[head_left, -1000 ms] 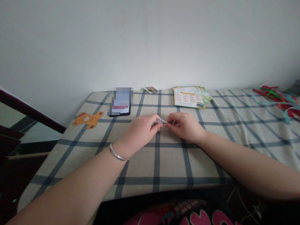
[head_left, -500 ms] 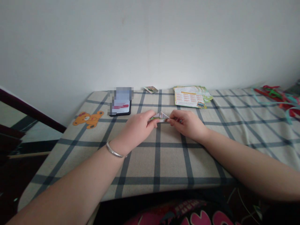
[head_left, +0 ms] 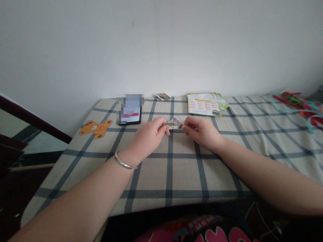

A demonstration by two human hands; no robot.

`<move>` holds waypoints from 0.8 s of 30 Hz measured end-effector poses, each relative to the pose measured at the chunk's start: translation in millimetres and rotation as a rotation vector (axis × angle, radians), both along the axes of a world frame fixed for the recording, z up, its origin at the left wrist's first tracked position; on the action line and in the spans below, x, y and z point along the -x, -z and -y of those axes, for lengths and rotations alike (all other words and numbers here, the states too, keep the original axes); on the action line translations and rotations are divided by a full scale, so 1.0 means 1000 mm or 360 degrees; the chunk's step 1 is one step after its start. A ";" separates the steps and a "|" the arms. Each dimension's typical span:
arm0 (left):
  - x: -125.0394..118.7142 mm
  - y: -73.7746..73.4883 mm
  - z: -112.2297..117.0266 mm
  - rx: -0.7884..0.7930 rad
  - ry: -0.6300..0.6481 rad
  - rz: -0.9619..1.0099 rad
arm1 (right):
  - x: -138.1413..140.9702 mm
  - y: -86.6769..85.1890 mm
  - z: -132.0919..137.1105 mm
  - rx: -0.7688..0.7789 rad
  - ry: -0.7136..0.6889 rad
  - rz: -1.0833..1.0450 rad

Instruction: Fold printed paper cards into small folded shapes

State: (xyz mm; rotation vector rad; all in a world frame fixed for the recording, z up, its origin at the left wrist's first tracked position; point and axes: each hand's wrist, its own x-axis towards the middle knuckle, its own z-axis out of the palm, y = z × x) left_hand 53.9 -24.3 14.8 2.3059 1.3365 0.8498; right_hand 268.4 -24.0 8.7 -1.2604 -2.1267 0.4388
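A small piece of folded printed paper (head_left: 175, 123), with a pointed top, spans the gap between my two hands above the checked tablecloth. My left hand (head_left: 151, 134), with a silver bangle at the wrist, pinches its left end between thumb and fingers. At the other end, the fingertips of my right hand (head_left: 202, 132) are closed on the paper's right corner. Fingers cover both ends of the paper, so its full shape is hidden.
A phone (head_left: 130, 112) lies at the back left beside a bear picture (head_left: 95, 129). Another folded paper (head_left: 163, 96) rests by the wall. Printed sheets (head_left: 204, 106) are stacked back right. Colourful ribbons (head_left: 300, 102) lie far right on the checked tablecloth (head_left: 151, 174).
My fingers have shifted slightly on the folded paper, and more of its printed face and pointed top shows between my hands. Everything else stays in place.
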 end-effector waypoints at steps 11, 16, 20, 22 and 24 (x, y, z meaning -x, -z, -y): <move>0.002 -0.002 0.002 0.0039 -0.0105 0.0077 | -0.001 -0.002 0.000 -0.0009 0.0024 -0.0083; 0.003 -0.001 0.001 -0.0016 -0.0019 0.0121 | -0.002 -0.002 0.001 -0.0044 0.0041 -0.0087; 0.003 0.003 -0.002 -0.0041 0.0046 0.0190 | -0.002 -0.001 0.000 -0.0049 0.0051 -0.0083; 0.003 0.006 -0.003 -0.0009 0.0060 0.0321 | -0.002 -0.001 -0.001 -0.0043 0.0053 -0.0093; 0.002 0.008 -0.003 0.0039 0.0047 0.0490 | -0.002 -0.001 -0.001 -0.0039 0.0048 -0.0116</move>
